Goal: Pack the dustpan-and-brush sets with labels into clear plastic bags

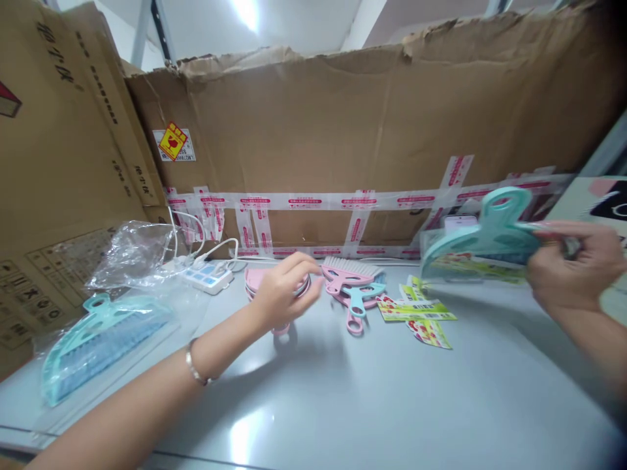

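My right hand (571,261) pinches a mint-green dustpan (507,232) by its side edge and holds it up at the right, handle upward. A printed label shows low against this dustpan. My left hand (289,287) is open, its fingers loosely apart, in front of the pink dustpans (253,279) and partly hiding them; I cannot tell whether it touches them. To its right lie pink brushes (345,277) with white bristles, a small mint-green brush (358,297) on top. Several green-and-red printed labels (416,310) lie beside the brushes.
A mint-green dustpan and brush set (100,346) in clear plastic lies at the left. Behind it are a crumpled clear bag (137,254) and a white power strip (210,277) with cables. A phone (460,223) stands behind the held dustpan. Large cardboard (304,124) walls the back.
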The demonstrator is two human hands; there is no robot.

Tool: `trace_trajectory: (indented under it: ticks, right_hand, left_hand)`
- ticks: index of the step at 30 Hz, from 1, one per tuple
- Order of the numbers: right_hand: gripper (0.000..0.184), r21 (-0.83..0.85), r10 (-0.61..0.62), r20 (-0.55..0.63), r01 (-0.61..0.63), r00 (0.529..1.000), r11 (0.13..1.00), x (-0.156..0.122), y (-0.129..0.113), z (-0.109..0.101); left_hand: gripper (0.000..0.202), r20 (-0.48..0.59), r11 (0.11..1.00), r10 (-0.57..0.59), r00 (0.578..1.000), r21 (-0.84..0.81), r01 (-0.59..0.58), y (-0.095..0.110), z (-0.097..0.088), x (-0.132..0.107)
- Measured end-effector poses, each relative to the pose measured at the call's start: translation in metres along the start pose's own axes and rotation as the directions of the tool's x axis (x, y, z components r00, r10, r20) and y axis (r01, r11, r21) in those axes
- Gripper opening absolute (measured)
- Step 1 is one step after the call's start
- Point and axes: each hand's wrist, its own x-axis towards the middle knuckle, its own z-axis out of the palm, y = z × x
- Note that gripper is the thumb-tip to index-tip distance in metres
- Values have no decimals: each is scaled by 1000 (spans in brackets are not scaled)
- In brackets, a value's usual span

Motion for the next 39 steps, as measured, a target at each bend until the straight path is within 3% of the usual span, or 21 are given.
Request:
trace_trajectory:
  ticks: [3, 8, 9, 11, 13, 16, 18, 19, 20, 21, 24, 25, 27, 29, 31, 32, 33, 34, 36, 37, 39]
  right_hand:
    - [17, 116, -60, 9, 58, 998, 992, -8, -25, 14]
    - [8, 188, -96, 84, 79, 992, 979, -16, -47, 28]
    - [7, 216, -106, 126, 77, 986, 973, -16, -54, 31]
    - [6, 278, -86, 235, 18, 968, 961, -16, -69, 33]
    - [9, 320, -47, 319, -61, 947, 945, -16, -84, 33]
    - [32, 357, -22, 261, -75, 965, 931, -22, -98, 20]
    - [41, 395, 64, 206, -143, 977, 908, -35, -103, 6]
    - [41, 418, 142, 255, -242, 956, 876, -43, -106, -1]
    - [41, 424, 229, 370, -383, 900, 821, -53, -110, -7]
    - [43, 396, 308, 520, -544, 797, 740, -63, -114, -11]
    - [51, 211, 399, 833, -888, 382, 409, -87, -133, -14]
    - [53, 181, 395, 869, -934, 298, 306, -92, -139, -13]
    - [51, 195, 398, 886, -970, 239, 148, -97, -146, -11]
    - [45, 223, 412, 881, -972, 231, 68, -97, -147, -13]
    - [38, 211, 438, 873, -976, 214, 56, -94, -139, -17]
    - [35, 184, 451, 872, -981, 193, 64, -92, -133, -20]
    - [32, 149, 462, 871, -986, 166, 73, -90, -127, -22]
    - [30, 112, 474, 870, -991, 136, 80, -88, -120, -23]
    - [28, 49, 488, 868, -994, 89, 93, -85, -107, -21]
    - [27, 31, 489, 869, -995, 76, 98, -84, -102, -20]
    - [25, 1, 475, 879, -996, 45, 93, -84, -96, -15]
  left_hand:
    - [24, 136, 994, -98, 986, -33, 103, 15, 32, 34]
    - [82, 365, 911, -336, 869, -109, 398, 15, 89, 83]
    - [85, 396, 887, -356, 846, -141, 439, 12, 99, 92]
    - [70, 422, 840, -390, 818, -200, 504, 6, 113, 107]
    - [43, 385, 818, -405, 830, -254, 517, 1, 118, 114]
    - [37, 272, 792, -445, 853, -324, 517, -8, 106, 108]
    - [36, 213, 734, -522, 826, -381, 562, -13, 90, 94]
    - [35, 185, 697, -565, 804, -415, 585, -15, 83, 86]
    - [33, 156, 659, -604, 781, -453, 600, -17, 76, 78]
    - [32, 131, 621, -638, 759, -494, 608, -17, 71, 70]
    - [32, 121, 509, -694, 710, -616, 602, -12, 67, 51]
    - [32, 151, 463, -701, 697, -647, 606, -9, 69, 48]
    - [34, 243, 365, -705, 666, -681, 635, -4, 74, 47]
    - [36, 256, 307, -730, 633, -705, 639, -6, 72, 52]
    - [35, 98, 332, -805, 585, -743, 582, -21, 51, 60]
    - [34, -35, 379, -840, 542, -753, 539, -33, 31, 63]
    - [34, -178, 433, -864, 472, -741, 513, -47, 6, 63]
    - [33, -334, 531, -838, 431, -684, 501, -62, -26, 60]
    - [25, -622, 760, -633, 461, -388, 521, -93, -98, 38]
    - [22, -723, 805, -503, 473, -193, 561, -107, -135, 21]
    - [19, -841, 753, -277, 464, 110, 649, -131, -198, -23]
